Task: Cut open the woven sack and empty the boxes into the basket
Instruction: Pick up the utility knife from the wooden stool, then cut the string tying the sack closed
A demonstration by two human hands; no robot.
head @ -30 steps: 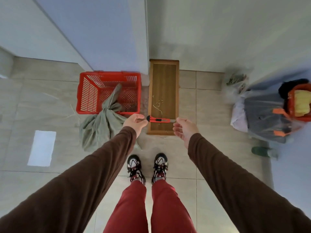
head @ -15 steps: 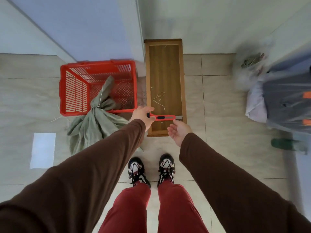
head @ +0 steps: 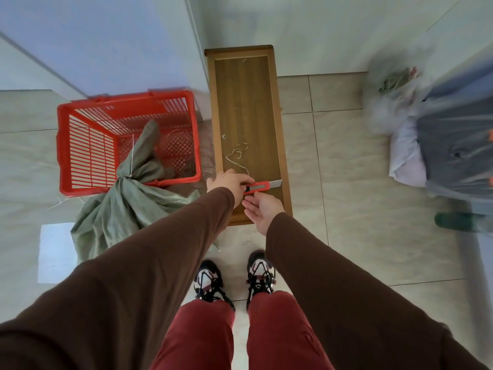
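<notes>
My left hand (head: 229, 185) grips the handle end of a red utility knife (head: 260, 187), whose blade sticks out to the right over the near end of a low wooden bench (head: 245, 102). My right hand (head: 262, 208) lies palm up just below the knife, fingers relaxed, holding nothing. A red plastic basket (head: 80, 145) stands on the floor left of the bench. A grey-green woven sack (head: 125, 206), tied at the neck, slumps against the basket's front rim with its top drooping inside. No boxes are visible.
Loose pale string (head: 238, 156) lies on the bench top. Bags and a grey bundle (head: 450, 145) are piled at the right, blurred. A green object (head: 458, 221) lies on the tiles near them. A white sheet (head: 54, 252) lies on the floor at left. My feet (head: 234, 279) stand behind the bench.
My right hand let go of the knife's blade end and dropped below it, palm up. My left hand keeps the knife and has moved over the bench. The camera stepped closer.
</notes>
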